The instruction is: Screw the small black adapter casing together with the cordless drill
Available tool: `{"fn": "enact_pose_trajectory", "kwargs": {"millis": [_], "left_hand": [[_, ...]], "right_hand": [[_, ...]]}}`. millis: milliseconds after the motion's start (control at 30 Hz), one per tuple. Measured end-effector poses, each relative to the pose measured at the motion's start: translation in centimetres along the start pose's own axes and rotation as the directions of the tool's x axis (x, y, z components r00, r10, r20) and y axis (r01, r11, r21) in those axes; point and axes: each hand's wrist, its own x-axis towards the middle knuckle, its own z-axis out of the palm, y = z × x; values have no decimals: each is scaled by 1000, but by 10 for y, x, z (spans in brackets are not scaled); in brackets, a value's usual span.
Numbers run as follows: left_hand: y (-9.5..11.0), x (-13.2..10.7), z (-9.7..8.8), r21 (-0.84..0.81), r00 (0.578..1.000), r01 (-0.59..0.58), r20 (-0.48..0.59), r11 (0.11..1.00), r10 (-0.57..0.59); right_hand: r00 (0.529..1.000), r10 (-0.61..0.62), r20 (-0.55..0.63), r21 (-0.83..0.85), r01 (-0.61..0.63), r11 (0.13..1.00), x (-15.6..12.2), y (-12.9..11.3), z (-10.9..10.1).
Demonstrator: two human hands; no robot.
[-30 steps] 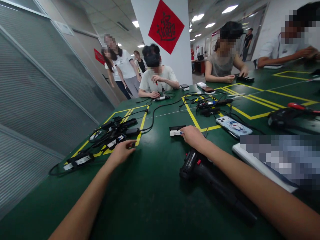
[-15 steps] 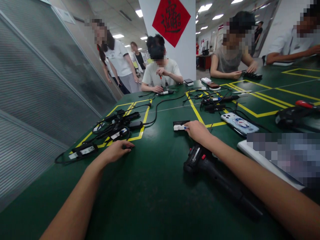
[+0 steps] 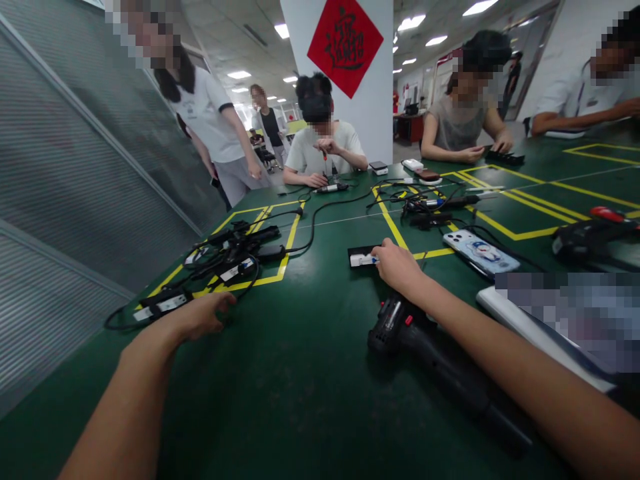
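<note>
My right hand (image 3: 397, 267) pinches the right end of a flat black piece with a white label (image 3: 361, 259) on the green table; my fingers cover part of it. Just below that hand lies a black handheld power tool with red buttons (image 3: 440, 360), partly under my forearm. At the left, my left hand (image 3: 203, 315) hovers low over the table with bent fingers apart, close to a black cable. Beside it are a black adapter with a white label (image 3: 163, 305) and a tangle of black cables and parts (image 3: 235, 250).
Yellow tape (image 3: 287, 257) marks areas on the table (image 3: 300, 373). To the right lie a phone in a patterned case (image 3: 483, 250), a white-edged tablet-like device (image 3: 540, 340) and a red-and-black tool (image 3: 595, 230). Another cable pile (image 3: 425, 203) sits farther back. Several people are around the table.
My left hand has moved left, toward the labelled adapter, and its fingers have turned. The right hand stays on the labelled piece, which is tilted slightly differently. A standing person has shifted left.
</note>
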Motion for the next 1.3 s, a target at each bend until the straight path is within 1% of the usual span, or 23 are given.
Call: {"fn": "enact_pose_trajectory", "kwargs": {"millis": [67,100,133,167,200,267,333,400,433,467,500,567,667,733,833,900,967,1000,1100,1133,1233,1300], "left_hand": [[20,-5,-4,11,990,-105,-90,994,105],[36,-7,-6,5,969,-185,-166,983,183],[56,-9,-7,11,923,-288,-265,958,280],[78,-10,-8,13,864,-384,-349,923,364],[102,-10,-8,-3,804,-464,-420,886,420],[151,-5,-8,-47,708,-584,-517,810,480],[194,9,-5,-89,629,-680,-580,727,517],[226,27,1,-144,585,-752,-596,644,550],[238,37,5,-180,583,-775,-571,606,577],[247,47,10,-233,601,-782,-528,578,601],[254,55,15,-301,632,-770,-479,562,609],[261,66,23,-400,669,-743,-426,536,609],[262,73,30,-460,682,-728,-420,508,599],[259,74,30,-483,699,-710,-395,513,595],[255,75,26,-552,733,-668,-374,499,568],[255,75,24,-579,747,-655,-399,485,532],[258,76,24,-549,747,-663,-447,508,492],[260,75,24,-513,740,-673,-466,533,485],[271,73,29,-364,703,-703,-488,611,518],[274,72,30,-320,701,-700,-482,639,526],[279,63,30,-251,731,-648,-469,719,495],[275,50,22,-236,752,-617,-457,751,475]], "right_hand": [[1000,-4,-13,1,4,1000,0,-1,-1],[1000,-12,-17,5,12,1000,0,-1,-2],[1000,-23,-18,10,23,1000,0,-1,-2],[999,-35,-19,17,35,999,0,-2,-3],[999,-46,-21,25,47,999,0,-2,-3],[998,-64,-29,44,65,997,1,-2,-3],[996,-73,-48,67,76,995,0,-2,-3],[994,-77,-78,91,84,992,0,-2,-3],[992,-80,-96,103,90,991,0,-2,-3],[990,-83,-116,117,96,988,0,-2,-2],[987,-84,-137,130,102,986,-1,-2,-2],[981,-78,-180,161,107,981,-1,-1,-2],[969,-52,-240,223,107,969,-2,0,-2],[961,-24,-275,271,102,957,-2,0,-3],[940,62,-336,338,58,939,-3,-1,-4],[916,135,-379,371,16,929,-3,-1,-5],[888,198,-416,393,-21,919,-4,-1,-6],[874,224,-430,400,-38,916,-4,-1,-6],[845,286,-452,412,-86,907,-4,0,-5],[840,299,-452,413,-100,905,-4,0,-4],[836,324,-443,406,-135,904,-4,2,-2],[839,328,-435,393,-150,907,-4,2,-1]]}}
